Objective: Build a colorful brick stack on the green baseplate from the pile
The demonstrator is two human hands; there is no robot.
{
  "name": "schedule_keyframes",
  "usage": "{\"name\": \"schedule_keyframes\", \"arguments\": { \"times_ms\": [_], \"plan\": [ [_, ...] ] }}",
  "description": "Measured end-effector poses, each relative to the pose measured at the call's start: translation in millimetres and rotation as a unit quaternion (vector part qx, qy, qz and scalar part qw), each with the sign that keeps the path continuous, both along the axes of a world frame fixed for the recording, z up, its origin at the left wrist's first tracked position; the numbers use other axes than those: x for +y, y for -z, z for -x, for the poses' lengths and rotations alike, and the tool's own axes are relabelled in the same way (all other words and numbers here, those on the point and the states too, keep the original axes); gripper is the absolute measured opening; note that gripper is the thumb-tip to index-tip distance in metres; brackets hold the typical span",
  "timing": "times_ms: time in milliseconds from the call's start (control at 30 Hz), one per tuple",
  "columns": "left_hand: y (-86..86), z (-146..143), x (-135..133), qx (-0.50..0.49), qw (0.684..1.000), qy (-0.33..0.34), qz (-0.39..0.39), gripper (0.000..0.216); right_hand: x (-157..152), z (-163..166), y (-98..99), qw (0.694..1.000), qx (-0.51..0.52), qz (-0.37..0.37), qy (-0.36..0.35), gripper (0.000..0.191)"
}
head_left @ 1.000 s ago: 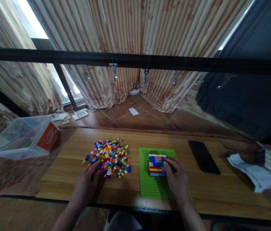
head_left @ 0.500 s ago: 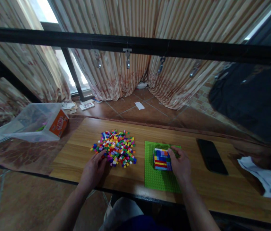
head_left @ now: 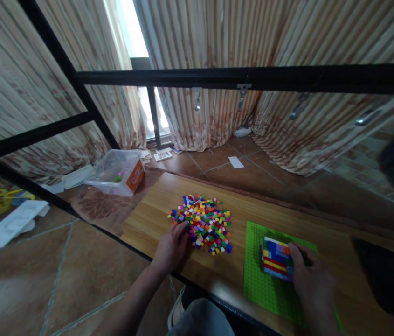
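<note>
Well, the left hand (head_left: pixel 171 247) curls at the near-left edge of the brick pile (head_left: pixel 203 221); whether it pinches anything I can't tell. The right hand (head_left: pixel 312 277) touches the brick block (head_left: pixel 275 261) on the green baseplate (head_left: pixel 255 280), hiding its right end, so I can't judge that grip either. Farther right lies a dark phone (head_left: pixel 389 275); far left stands a clear box (head_left: pixel 113 176); a black rail (head_left: pixel 217 78) crosses before the curtains (head_left: pixel 190 46).
</note>
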State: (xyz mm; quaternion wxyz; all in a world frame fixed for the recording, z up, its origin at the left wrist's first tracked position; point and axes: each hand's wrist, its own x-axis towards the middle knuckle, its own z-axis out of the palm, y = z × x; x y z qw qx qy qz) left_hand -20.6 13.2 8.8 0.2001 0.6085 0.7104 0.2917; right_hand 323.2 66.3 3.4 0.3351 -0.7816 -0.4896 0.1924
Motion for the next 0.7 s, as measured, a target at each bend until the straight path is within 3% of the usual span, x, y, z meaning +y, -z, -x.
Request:
{"name": "schedule_keyframes", "arguments": {
  "times_ms": [267, 467, 567, 700],
  "plan": [
    [1.3, -3.0, -4.9, -0.053, 0.998, -0.022, -0.036, 0.036, 1.3, -5.8, 1.1, 0.999, -0.020, 0.027, -0.010, 0.055],
    [2.2, 10.5, -6.7, -0.076, 0.994, -0.030, -0.074, 0.033, 0.6, -5.1, 2.2, 1.000, -0.006, 0.022, -0.022, 0.059],
    [-8.0, 22.6, 9.1, -0.056, 0.993, -0.067, -0.079, 0.031, -2.8, -4.1, 3.9, 0.999, -0.013, -0.014, -0.037, 0.063],
    [-25.4, 35.5, 50.9, 0.019, 0.993, -0.104, -0.050, 0.030, -5.3, -3.8, 6.0, 0.998, -0.029, -0.019, -0.046, 0.064]
  ]
}}
